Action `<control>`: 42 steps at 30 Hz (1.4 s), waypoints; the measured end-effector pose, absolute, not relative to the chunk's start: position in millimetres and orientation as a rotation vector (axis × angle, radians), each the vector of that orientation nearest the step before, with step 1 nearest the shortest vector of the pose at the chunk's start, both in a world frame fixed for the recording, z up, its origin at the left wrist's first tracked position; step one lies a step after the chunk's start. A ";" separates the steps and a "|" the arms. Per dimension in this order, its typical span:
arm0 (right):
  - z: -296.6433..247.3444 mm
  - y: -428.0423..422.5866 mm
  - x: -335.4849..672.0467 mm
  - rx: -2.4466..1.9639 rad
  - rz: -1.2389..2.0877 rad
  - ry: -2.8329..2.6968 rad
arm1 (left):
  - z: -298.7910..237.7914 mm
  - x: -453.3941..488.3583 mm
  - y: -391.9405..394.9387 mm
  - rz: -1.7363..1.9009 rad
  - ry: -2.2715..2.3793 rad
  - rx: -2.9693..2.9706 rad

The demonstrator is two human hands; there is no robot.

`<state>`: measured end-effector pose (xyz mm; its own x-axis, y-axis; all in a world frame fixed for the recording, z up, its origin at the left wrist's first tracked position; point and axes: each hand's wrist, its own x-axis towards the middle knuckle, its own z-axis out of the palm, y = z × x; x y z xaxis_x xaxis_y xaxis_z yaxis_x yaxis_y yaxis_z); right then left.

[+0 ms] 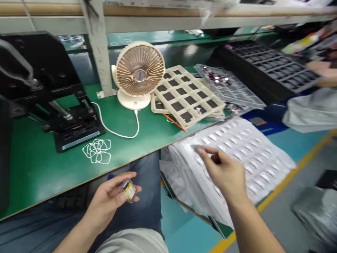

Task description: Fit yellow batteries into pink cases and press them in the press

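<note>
1. My left hand (113, 198) is low, over my lap, just past the near edge of the green surface (39, 165).
2. Its fingers are curled around a small part (129, 190) with a yellow side. The thumb and fingers grip it.
3. My right hand (226, 172) is out over a white tray (252, 151) that sticks out past the surface on the right.
4. The white tray has rows of little pockets, each with a small pale piece in it.
5. The right hand's fingers are bent and point down at the tray. It is blurry, so I cannot tell if it is holding anything.
6. A fan (139, 72) stands on the surface, and its white cord (118, 131) loops toward me.
7. A black press (65, 119) sits to the left of the fan.
8. A little pile of thin white frames (97, 151) lies in front of the press.
9. Tan trays (184, 95) with dark squares lie right of the fan, touching its foot.
10. A clear tray (229, 86) leans on them, and a black tray (273, 65) is farther back.
</note>
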<state>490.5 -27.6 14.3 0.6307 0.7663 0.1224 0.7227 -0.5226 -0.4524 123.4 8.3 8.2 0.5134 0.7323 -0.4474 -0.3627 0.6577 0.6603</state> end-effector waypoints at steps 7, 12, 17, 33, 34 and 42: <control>8.0 -5.3 310.7 -1.442 0.986 -1.267 | 3.5 108.5 11.8 0.802 0.624 0.673; 5.0 15.0 278.6 -1.262 1.485 -1.120 | 2.3 76.4 12.1 0.936 0.680 0.720; 0.1 22.5 265.4 -1.142 1.868 -0.926 | 2.5 56.6 15.2 1.008 0.682 0.681; 27.2 10.5 272.4 -1.021 0.728 -1.811 | -4.6 51.3 18.7 1.150 0.654 0.698; 27.7 9.1 272.1 -1.031 0.677 -1.842 | -4.9 50.9 18.7 1.157 0.647 0.701; 21.0 10.1 265.9 -1.011 0.588 -1.922 | -11.3 47.1 15.2 1.151 0.670 0.788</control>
<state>265.9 10.1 21.0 -0.2997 0.8282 0.4736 0.4215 0.5603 -0.7130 47.1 15.2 -11.3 0.2768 0.9588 -0.0632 -0.5282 0.2068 0.8236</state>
